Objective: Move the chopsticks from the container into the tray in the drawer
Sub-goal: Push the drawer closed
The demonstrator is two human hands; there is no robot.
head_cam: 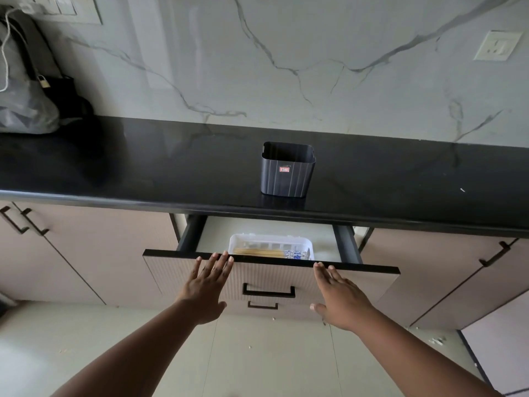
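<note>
Both hands up at the drawer (272,260) front now, flat and released, gripping nothing. The left hand (207,287) has straight fingers laid against the top edge of the drawer face, fingertips just reaching the black rim. The right hand (339,296) mirrors it further along the same edge, palm toward the panel, fingers straight. Just beyond the left fingertips, inside the part-open drawer, sits the white tray (237,242), and the chopsticks (259,251) lie in it lengthwise, pale wood with blue-patterned ends toward the right hand's side. Farther off, above both hands, the dark container (287,170) stands upright on the black desk (143,161).
</note>
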